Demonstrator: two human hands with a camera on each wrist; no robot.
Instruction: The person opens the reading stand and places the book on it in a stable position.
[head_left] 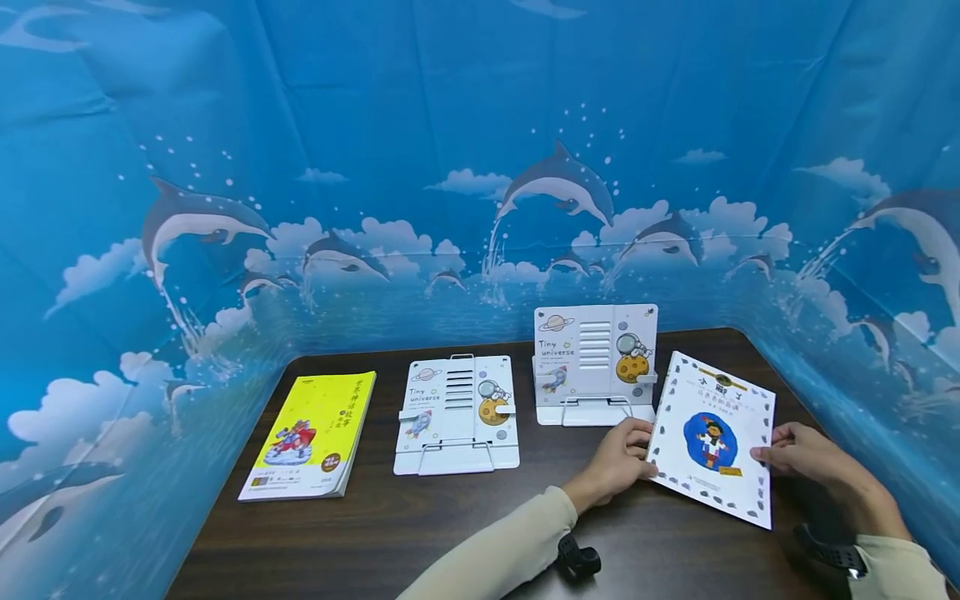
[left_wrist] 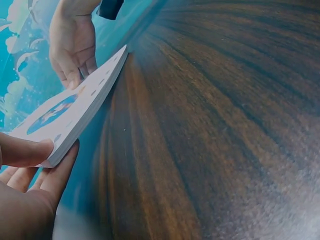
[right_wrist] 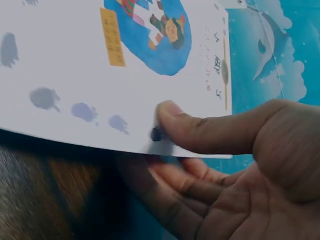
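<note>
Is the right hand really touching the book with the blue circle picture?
Touching. The right wrist view shows the right hand pinching the book by its edge, thumb on the cover, fingers underneath.

On a table, (head_left: 360, 542) an upright book stand (head_left: 596, 367) sits near the far edge, with a backdrop (head_left: 450, 92) behind it. Left of that stand, slightly nearer the viewer, is a lower book stand; (head_left: 456, 417) farther left lies a thick book. (head_left: 311, 433) Just right of the upright stand, and nearer, is a held book, (head_left: 708, 437) between the left hand (head_left: 613, 462) at its left edge and the right hand (head_left: 832, 471) at its right.
</note>
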